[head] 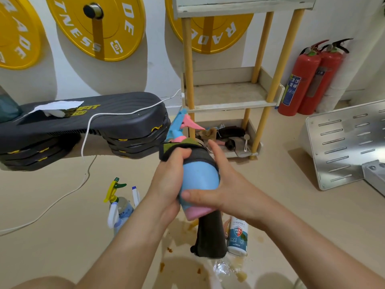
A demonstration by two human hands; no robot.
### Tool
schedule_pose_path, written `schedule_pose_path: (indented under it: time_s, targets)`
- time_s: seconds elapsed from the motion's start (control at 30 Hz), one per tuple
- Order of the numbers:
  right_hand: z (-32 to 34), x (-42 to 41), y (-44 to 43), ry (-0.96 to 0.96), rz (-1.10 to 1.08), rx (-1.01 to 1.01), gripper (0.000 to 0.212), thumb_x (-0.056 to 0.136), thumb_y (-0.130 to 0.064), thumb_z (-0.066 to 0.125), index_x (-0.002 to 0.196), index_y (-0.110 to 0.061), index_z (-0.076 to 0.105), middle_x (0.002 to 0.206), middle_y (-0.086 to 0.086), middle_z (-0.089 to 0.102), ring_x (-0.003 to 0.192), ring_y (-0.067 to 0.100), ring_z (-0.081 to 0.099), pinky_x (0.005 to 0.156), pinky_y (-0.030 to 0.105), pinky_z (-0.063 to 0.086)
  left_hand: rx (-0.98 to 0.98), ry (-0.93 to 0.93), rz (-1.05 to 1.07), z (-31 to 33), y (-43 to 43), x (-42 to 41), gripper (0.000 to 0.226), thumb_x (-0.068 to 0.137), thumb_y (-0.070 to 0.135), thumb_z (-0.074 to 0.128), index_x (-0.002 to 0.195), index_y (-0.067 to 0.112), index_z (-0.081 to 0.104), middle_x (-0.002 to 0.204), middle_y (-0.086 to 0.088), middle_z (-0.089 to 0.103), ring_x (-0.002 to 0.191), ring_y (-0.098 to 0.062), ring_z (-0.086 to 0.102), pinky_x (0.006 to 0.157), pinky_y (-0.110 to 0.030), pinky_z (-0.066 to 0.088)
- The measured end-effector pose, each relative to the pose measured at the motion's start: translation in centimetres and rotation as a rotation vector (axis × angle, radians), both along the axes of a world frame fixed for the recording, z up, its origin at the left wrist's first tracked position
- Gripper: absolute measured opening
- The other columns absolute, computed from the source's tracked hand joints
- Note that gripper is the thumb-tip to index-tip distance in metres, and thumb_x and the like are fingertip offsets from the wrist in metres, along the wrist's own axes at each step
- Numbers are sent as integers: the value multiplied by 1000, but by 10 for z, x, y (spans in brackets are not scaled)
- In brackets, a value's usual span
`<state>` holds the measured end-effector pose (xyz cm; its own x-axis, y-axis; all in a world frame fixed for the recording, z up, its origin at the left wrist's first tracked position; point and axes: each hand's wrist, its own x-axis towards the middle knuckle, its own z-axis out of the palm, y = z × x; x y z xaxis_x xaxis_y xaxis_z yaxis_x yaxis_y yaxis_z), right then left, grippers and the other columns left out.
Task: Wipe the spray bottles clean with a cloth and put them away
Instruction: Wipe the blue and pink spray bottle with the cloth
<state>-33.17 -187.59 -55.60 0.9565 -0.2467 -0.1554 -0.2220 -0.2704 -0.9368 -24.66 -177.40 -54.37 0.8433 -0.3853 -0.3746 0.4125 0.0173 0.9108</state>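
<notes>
At the left middle of the frame a black step platform [83, 119] carries a white rag [56, 107], apparently set aside out of the way. Lower and nearer the centre, a yellow-triggered spray bottle [114, 191] stands on the floor [52, 215] with a white-handled bottle [113, 215] just beside it. Both are within easy reach, seemingly waiting their turn.

In the centre the left hand [166, 184] is curled tight round a dark cloth [210, 234] wrapped about the shoulder of the blue spray bottle [198, 180], so a twist would rub the neck. The cloth's loose end hangs below the bottle. The bottle is held off the floor between both hands, tilted, its pink trigger pointing toward the upper centre. The right hand [220, 190] clasps its lower body, thumb across the front, likely to steady it against the rubbing.

Just right of the hanging cloth a white disinfectant bottle [237, 234] stands on the wet, stained floor. Up and to the right, the wooden shelf unit [229, 97] is probably where the wiped bottles go.
</notes>
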Motion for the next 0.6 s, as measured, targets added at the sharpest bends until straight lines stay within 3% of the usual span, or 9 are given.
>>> schedule_pose_path:
  time_s: [0.07,0.13,0.2,0.27,0.4,0.5,0.6]
  targets:
    - [-3,1,-1,-33,8,88,105,65,-33,91,145,-54,26,122,-14,59,104,10,66,90,39,58,19,0,-81,0,1,0,14,91,22,57,95,16,69,84,-9,76,75,-24,72,75,-43,59]
    - [-6,2,0,-60,-66,34,85,65,-26,88,128,-56,40,111,-11,63,95,14,68,81,43,61,42,-77,-120,1,4,1,13,89,18,56,95,18,68,84,-3,75,73,-14,71,69,-34,59]
    - [-9,3,3,-39,-105,-154,89,60,-31,85,131,-52,35,109,-12,59,91,13,65,77,43,60,104,-243,-60,1,5,7,16,86,15,60,97,24,66,87,4,73,75,-7,69,63,-28,56]
    - [-11,3,5,-2,-130,-336,100,57,-33,83,137,-49,26,113,-11,53,94,15,60,77,43,59,158,-372,23,3,7,12,15,85,15,66,94,26,65,86,4,70,78,-12,66,66,-29,56]
    - [-13,1,8,52,-128,-595,114,61,-34,81,149,-41,10,128,-4,41,108,22,50,85,39,54,375,-611,-132,9,14,18,27,80,0,61,63,19,67,57,8,60,61,-15,51,56,-25,46]
    - [-21,1,7,65,-143,-577,117,59,-35,81,152,-37,10,129,-7,40,111,21,47,86,36,52,255,-509,-117,15,13,17,36,77,-11,45,58,14,62,56,3,56,60,-17,48,55,-26,40]
    - [-26,2,0,62,-204,-471,106,50,-32,82,141,-38,28,121,-8,49,102,19,53,76,39,56,-107,-173,-23,28,17,17,40,77,-15,29,67,15,54,53,-1,54,50,-15,51,48,-22,42]
